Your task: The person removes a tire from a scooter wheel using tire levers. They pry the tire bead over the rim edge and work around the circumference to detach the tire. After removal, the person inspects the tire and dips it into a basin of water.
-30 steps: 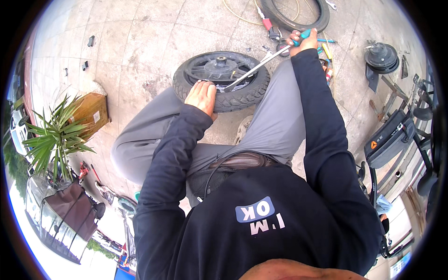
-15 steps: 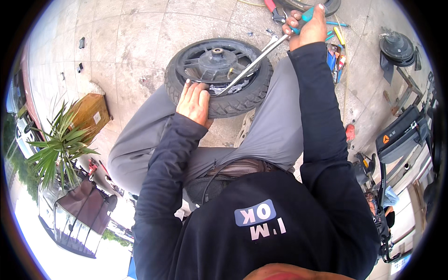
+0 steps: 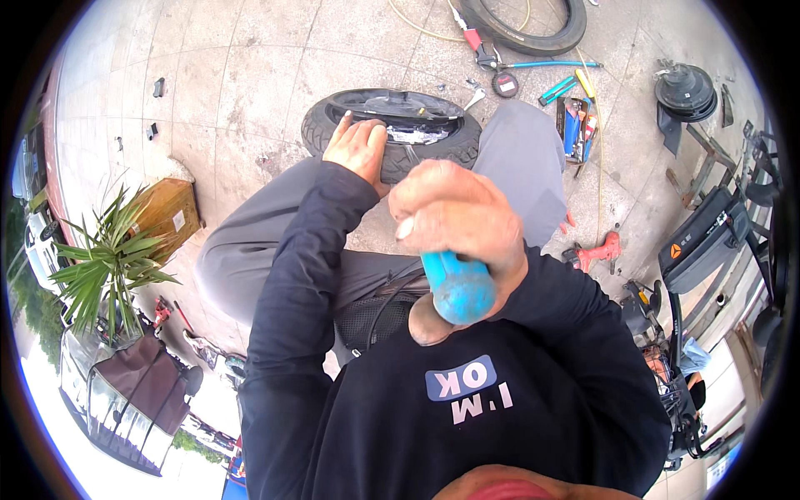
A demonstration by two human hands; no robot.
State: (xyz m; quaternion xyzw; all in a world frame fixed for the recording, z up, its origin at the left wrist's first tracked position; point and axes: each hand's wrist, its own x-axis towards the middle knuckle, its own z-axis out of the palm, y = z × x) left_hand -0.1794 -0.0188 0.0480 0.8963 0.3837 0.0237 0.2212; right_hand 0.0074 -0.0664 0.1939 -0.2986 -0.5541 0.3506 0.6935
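A black wheel with its tyre (image 3: 321, 133) is tilted between my knees, the rim (image 3: 400, 104) showing inside it. My left hand (image 3: 358, 150) grips the near left part of the tyre, fingers over the sidewall and thumb hidden. My right hand (image 3: 458, 208) is raised close to the camera, closed round the blue handle of a tyre lever (image 3: 461, 292). The handle's rounded end points up at me. Most of the lever's metal shaft is hidden behind the hand; a short piece shows at the tyre's near edge. Silvery patches line the gap between tyre and rim.
Beyond the wheel lie a loose tyre (image 3: 533, 33), an inflator gauge (image 3: 505, 83) with a blue hose, and a tool tray (image 3: 575, 129). A wheel hub (image 3: 685, 92) stands at right, near a red tool (image 3: 598, 252). A potted plant (image 3: 108, 258) is at left.
My right hand has swung the lever's handle back from the far right toward my chest. The wheel has tipped, showing less of its face. My left hand stays on the tyre.
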